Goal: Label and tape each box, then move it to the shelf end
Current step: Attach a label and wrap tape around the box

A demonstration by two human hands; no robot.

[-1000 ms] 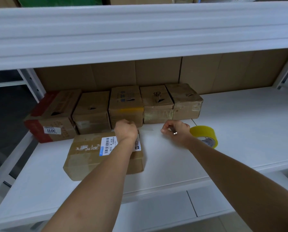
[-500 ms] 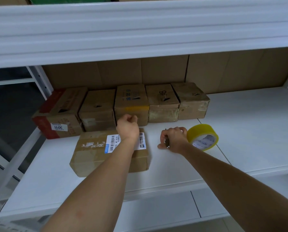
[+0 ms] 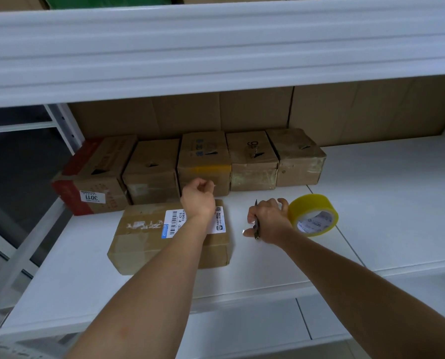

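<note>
Left hand (image 3: 198, 200), fingers curled and seemingly empty, hovers over the labelled box (image 3: 169, 235); right of the box, right hand (image 3: 268, 220) grips a pen (image 3: 256, 224) beside the tape (image 3: 313, 215), probably for taping next

The middle of the white label (image 3: 194, 221) on the front box (image 3: 148, 244) is covered by the left hand (image 3: 198, 200) and wrist; its small print cannot be read. What the curled left fingers pinch, if anything, cannot be told. The dark tool (image 3: 256, 224) in the right hand (image 3: 268, 221) is mostly hidden. Both arms are cut off by the bottom edge.
</note>
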